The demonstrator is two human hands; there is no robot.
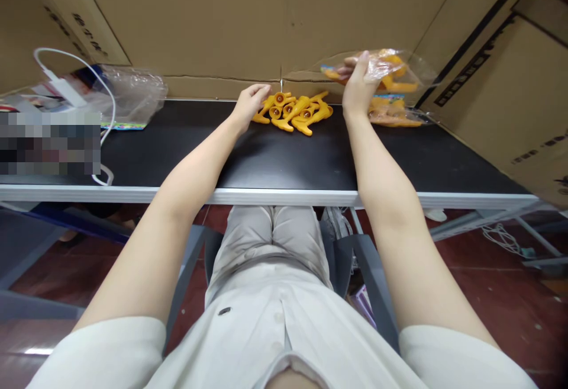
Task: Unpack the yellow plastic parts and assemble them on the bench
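Observation:
Several orange plastic pieces (295,114), each with a narrow stem and some showing a round hollow cup, lie in a loose pile on the black table. At the pile's left side is my left hand (248,106), its fingers loosely stretched toward the pieces with nothing visible in them. My right hand (357,90) is raised to the right of the pile, gripping a clear plastic bag (390,69) with similar orange pieces inside. Below that bag, another clear bag of orange pieces (394,114) rests on the table.
Cardboard walls (213,22) close off the table's back and right side. At the left lie crumpled clear plastic bags (133,96) and a white cable (113,93) with a white plug. A metal strip (284,197) edges the black tabletop (284,161) in front of my lap.

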